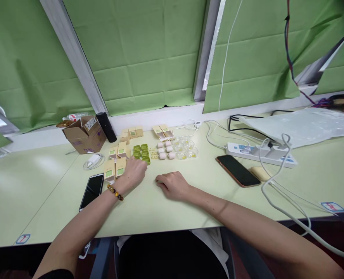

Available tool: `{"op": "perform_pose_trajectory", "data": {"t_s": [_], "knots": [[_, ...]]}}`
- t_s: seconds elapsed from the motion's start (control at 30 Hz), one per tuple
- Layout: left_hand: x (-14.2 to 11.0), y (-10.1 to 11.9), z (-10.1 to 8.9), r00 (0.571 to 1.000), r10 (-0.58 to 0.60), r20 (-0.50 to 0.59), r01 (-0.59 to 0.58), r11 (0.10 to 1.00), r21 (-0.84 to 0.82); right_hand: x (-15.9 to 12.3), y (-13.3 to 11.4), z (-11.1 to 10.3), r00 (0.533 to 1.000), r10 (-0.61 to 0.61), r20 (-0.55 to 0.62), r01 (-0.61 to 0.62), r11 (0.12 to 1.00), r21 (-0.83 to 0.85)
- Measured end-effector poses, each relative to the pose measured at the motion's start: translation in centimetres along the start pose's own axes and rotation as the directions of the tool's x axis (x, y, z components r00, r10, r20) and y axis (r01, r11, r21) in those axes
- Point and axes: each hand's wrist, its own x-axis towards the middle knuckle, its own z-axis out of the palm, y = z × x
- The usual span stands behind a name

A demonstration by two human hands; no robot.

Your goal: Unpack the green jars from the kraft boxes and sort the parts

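Observation:
My left hand, a beaded bracelet at its wrist, reaches over the desk with its fingers curled at the small green cases; whether it grips one is hidden. Small cream boxes with green windows lie just left of it. My right hand rests knuckles-up on the pale green desk, its fingers loosely curled and holding nothing. Ahead of it lie pink pieces and clear plastic shells.
A black phone lies at left, another phone at right. A cardboard box and a black cylinder stand at the back. A power strip with white cables and a plastic bag sit on the right.

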Motion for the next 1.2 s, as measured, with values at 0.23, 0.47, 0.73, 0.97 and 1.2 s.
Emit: {"op": "perform_pose_trajectory", "data": {"t_s": [0.23, 0.47, 0.73, 0.97, 1.2], "knots": [[2.4, -4.3, -3.6, 0.983, -0.122, -0.137, 0.125, 0.992, 0.016, 0.0, -0.1, -0.2, 1.000, 0.005, 0.010, -0.005, 1.000, -0.007], [8.1, -12.2, -4.7, 0.903, -0.403, -0.152, 0.389, 0.914, -0.113, 0.0, 0.0, 0.0, 1.000, 0.012, 0.020, -0.012, 1.000, -0.003], [14.7, -12.9, -2.2, 0.944, -0.315, -0.099, 0.310, 0.948, -0.069, 0.0, -0.3, -0.3, 1.000, 0.013, 0.022, -0.014, 1.000, 0.002], [19.9, -11.4, 0.3, 0.935, -0.344, -0.092, 0.339, 0.939, -0.058, 0.1, -0.4, -0.6, 0.999, 0.022, 0.049, -0.022, 1.000, 0.005], [21.5, -11.8, 2.3, 0.938, -0.333, -0.092, 0.330, 0.943, -0.051, 0.2, -0.3, -0.5, 0.999, -0.011, 0.048, 0.011, 1.000, 0.008]]}}
